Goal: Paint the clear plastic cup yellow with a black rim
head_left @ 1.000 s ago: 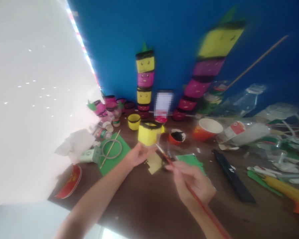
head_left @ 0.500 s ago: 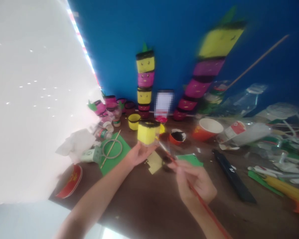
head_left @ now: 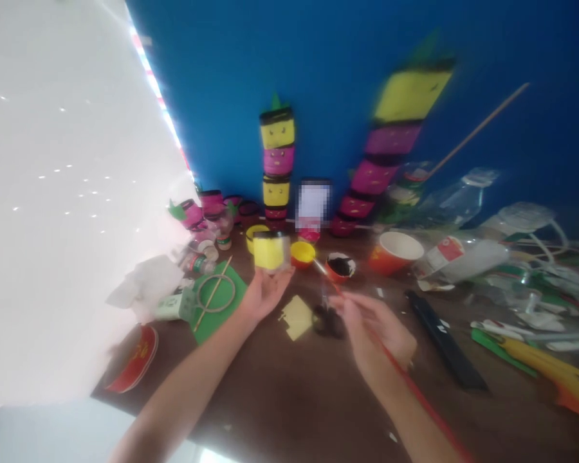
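My left hand (head_left: 266,297) holds up a small cup section (head_left: 268,252), yellow on most of its side, with a dark rim and a paler patch at the right. In my right hand (head_left: 379,325) is a long red-handled paintbrush (head_left: 427,406), gripped like a pen. Its tip is beside the small cup of yellow paint (head_left: 303,252); blur hides whether they touch. Right of that stands a cup of black paint (head_left: 340,266). Dark-handled scissors (head_left: 329,321) and a pale yellow paper scrap (head_left: 297,319) lie between my hands.
Painted cup towers (head_left: 276,161) stand at the back against the blue wall, another (head_left: 371,177) leaning right. A green sheet (head_left: 222,302) lies left. A paper cup (head_left: 396,254), plastic bottles (head_left: 458,260), a black bar (head_left: 444,341) and a yellow tool (head_left: 545,363) occupy the right side.
The cup section has moved left, away from the brush, and turned to show a paler patch. The brush tip has gone from the cup section to beside the yellow paint cup.
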Demonstrator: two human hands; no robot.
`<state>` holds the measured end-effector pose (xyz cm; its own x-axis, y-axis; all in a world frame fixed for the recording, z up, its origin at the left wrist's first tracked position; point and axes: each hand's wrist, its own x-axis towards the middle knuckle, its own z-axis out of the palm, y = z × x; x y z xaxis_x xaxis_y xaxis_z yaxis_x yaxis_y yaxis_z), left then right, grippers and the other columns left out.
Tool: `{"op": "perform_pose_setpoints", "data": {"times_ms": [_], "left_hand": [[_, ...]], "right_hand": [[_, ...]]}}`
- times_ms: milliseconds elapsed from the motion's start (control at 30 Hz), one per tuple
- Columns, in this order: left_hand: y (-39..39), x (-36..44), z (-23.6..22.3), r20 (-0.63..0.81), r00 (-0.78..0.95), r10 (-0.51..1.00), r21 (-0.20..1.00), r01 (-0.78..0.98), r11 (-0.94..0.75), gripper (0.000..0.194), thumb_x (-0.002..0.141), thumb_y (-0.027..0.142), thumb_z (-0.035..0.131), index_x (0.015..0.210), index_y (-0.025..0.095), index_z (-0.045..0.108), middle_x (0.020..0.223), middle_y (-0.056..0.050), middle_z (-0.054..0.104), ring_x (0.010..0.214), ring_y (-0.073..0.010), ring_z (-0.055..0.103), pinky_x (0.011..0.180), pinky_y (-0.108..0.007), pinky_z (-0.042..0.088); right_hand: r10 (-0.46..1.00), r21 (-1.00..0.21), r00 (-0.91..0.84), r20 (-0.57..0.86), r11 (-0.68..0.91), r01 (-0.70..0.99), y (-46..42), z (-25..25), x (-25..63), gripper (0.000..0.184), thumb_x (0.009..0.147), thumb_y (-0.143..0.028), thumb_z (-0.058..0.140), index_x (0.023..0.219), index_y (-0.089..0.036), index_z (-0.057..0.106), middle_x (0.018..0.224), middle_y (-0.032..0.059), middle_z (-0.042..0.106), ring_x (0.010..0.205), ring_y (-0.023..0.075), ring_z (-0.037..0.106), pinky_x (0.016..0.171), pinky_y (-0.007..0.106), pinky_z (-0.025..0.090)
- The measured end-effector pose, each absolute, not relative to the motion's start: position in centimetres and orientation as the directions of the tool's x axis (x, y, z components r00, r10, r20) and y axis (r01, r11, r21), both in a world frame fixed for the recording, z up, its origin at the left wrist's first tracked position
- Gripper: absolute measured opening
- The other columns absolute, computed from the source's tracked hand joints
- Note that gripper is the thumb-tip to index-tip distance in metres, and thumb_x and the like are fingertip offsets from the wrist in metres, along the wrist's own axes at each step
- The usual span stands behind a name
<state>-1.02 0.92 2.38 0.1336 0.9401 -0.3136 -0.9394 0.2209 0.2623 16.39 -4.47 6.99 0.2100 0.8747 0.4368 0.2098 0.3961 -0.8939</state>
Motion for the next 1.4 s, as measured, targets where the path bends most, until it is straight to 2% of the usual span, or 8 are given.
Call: {"op": "perform_pose_setpoints", "data": {"times_ms": [133, 267, 567, 833, 1000, 1133, 1200, 1400], "left_hand": [[1.0, -1.0, 2.3, -0.264, 0.142, 0.954, 0.262, -0.941, 0.213, 0.057, 0.091, 0.044, 0.026, 0.13, 0.003, 0.036, 0.104, -0.02, 0.063, 0.102, -0.0206, 0.062, 0.089, -0.029, 0.05], [1.0, -0.9, 2.2, -0.261, 0.139, 0.955, 0.267, -0.94, 0.21, 0.056, 0.091, 0.043, 0.027, 0.13, 0.004, 0.036, 0.103, -0.019, 0.064, 0.101, -0.0196, 0.063, 0.089, -0.028, 0.05], [1.1, -0.9, 2.2, -0.255, 0.15, 0.955, 0.274, -0.936, 0.221, 0.053, 0.09, 0.043, 0.029, 0.126, 0.005, 0.042, 0.101, -0.018, 0.064, 0.097, -0.0191, 0.064, 0.085, -0.027, 0.052], [1.2, -0.9, 2.2, -0.319, 0.152, 0.935, 0.241, -0.941, 0.235, 0.054, 0.089, 0.044, 0.032, 0.128, 0.007, 0.041, 0.108, -0.019, 0.062, 0.101, -0.02, 0.062, 0.086, -0.029, 0.051], [1.1, -1.0, 2.0, -0.273, 0.162, 0.948, 0.266, -0.935, 0.236, 0.056, 0.089, 0.044, 0.034, 0.131, 0.007, 0.038, 0.109, -0.019, 0.062, 0.103, -0.0201, 0.061, 0.089, -0.029, 0.049], [1.0, -1.0, 1.9, -0.266, 0.176, 0.948, 0.272, -0.929, 0.25, 0.057, 0.089, 0.043, 0.035, 0.133, 0.007, 0.035, 0.116, -0.021, 0.058, 0.107, -0.0207, 0.059, 0.093, -0.031, 0.047], [1.0, -0.9, 1.9, -0.28, 0.177, 0.943, 0.262, -0.931, 0.253, 0.057, 0.09, 0.043, 0.032, 0.134, 0.007, 0.033, 0.119, -0.021, 0.057, 0.108, -0.0206, 0.059, 0.094, -0.031, 0.047], [0.9, -0.8, 2.1, -0.325, 0.19, 0.926, 0.252, -0.927, 0.278, 0.057, 0.091, 0.041, 0.029, 0.136, 0.006, 0.03, 0.119, -0.022, 0.057, 0.108, -0.0216, 0.059, 0.091, -0.031, 0.049]], "right_hand": [[0.903, -0.876, 0.109, 0.416, 0.365, 0.314, -0.6, 6.6, 17.5, 0.016, 0.079, -0.032, 0.059, 0.087, -0.019, 0.065, 0.077, 0.0045, 0.072, 0.068, 0.0177, 0.069, 0.064, 0.029, 0.058], [0.805, -0.615, -0.089, 0.587, 0.514, 0.597, 2.7, 6.2, 17.6, 0.019, 0.083, -0.031, 0.05, 0.087, -0.019, 0.065, 0.079, 0.0054, 0.072, 0.074, 0.0186, 0.069, 0.068, 0.029, 0.056], [0.793, -0.519, -0.199, 0.576, 0.543, 0.66, 6.4, 5.1, 16.0, 0.024, 0.081, -0.031, 0.046, 0.077, -0.02, 0.068, 0.077, 0.0073, 0.072, 0.072, 0.0231, 0.068, 0.073, 0.037, 0.052], [0.813, -0.604, -0.181, 0.553, 0.541, 0.586, 6.3, 4.7, 16.0, 0.018, 0.078, -0.029, 0.053, 0.071, -0.021, 0.067, 0.072, 0.0034, 0.072, 0.067, 0.0203, 0.067, 0.069, 0.034, 0.053], [0.843, -0.735, -0.024, 0.538, 0.483, 0.476, 3.8, 5.4, 17.0, 0.023, 0.084, -0.034, 0.049, 0.088, -0.017, 0.065, 0.074, 0.0051, 0.072, 0.066, 0.0179, 0.069, 0.062, 0.031, 0.056], [0.88, -0.901, 0.215, 0.423, 0.385, 0.201, 0.7, 5.7, 17.5, 0.021, 0.082, -0.033, 0.055, 0.085, -0.015, 0.064, 0.073, 0.0062, 0.072, 0.062, 0.0169, 0.069, 0.057, 0.027, 0.056], [0.874, -0.927, 0.31, 0.375, 0.363, 0.098, -1.0, 5.6, 17.7, 0.018, 0.079, -0.032, 0.059, 0.081, -0.015, 0.065, 0.07, 0.0055, 0.071, 0.058, 0.0158, 0.068, 0.054, 0.025, 0.055], [0.894, -0.923, 0.236, 0.381, 0.384, 0.032, -4.4, 5.5, 17.5, 0.012, 0.075, -0.026, 0.065, 0.081, -0.016, 0.062, 0.077, 0.0068, 0.072, 0.067, 0.0188, 0.07, 0.06, 0.029, 0.058]]}}
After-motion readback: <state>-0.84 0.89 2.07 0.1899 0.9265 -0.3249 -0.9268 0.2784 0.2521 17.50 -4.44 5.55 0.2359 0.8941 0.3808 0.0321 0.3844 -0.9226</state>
